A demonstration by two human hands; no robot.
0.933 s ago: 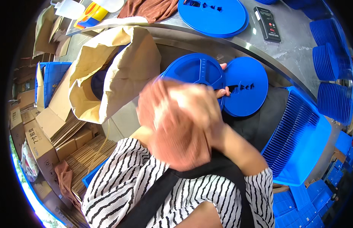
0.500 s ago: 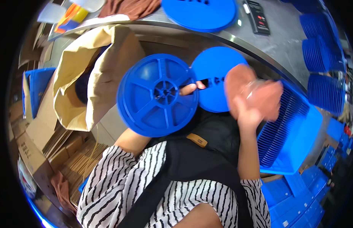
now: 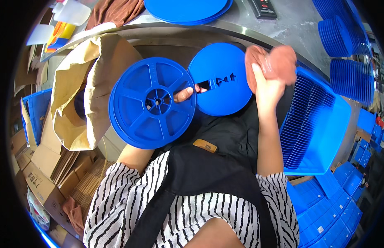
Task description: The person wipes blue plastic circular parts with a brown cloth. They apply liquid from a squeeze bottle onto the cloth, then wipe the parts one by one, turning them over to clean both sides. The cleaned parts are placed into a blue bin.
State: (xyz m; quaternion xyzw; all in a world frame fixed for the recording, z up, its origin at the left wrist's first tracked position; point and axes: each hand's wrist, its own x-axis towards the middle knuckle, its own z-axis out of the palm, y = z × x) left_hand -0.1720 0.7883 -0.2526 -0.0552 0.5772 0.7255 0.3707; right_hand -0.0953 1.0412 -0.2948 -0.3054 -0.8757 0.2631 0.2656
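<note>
My left hand (image 3: 183, 94) is closed on blue plastic reel discs, its thumb over the rim of a spoked reel (image 3: 138, 120). Fingertips show through a slot in a second, smooth blue disc (image 3: 214, 99), which stands fanned out beside the reel. The rest of this hand is hidden behind the reel. My right hand (image 3: 269, 91) grips a bunched brown cloth (image 3: 279, 62) at the right edge of the smooth disc. Motion blurs the cloth, and I cannot tell whether it touches the disc's face.
An open brown paper sack (image 3: 72, 120) stands at left, near cardboard boxes (image 3: 41, 182). At right, a blue tub (image 3: 320, 144) holds a row of discs. The metal bench (image 3: 241, 31) carries more blue discs (image 3: 186, 8), a brown cloth (image 3: 113, 12) and a black device (image 3: 264, 8).
My right hand has moved the cloth upward, toward the upper right edge of the smooth disc. The whole view has shifted, so the reel and disc appear further left; my left hand keeps its grip.
</note>
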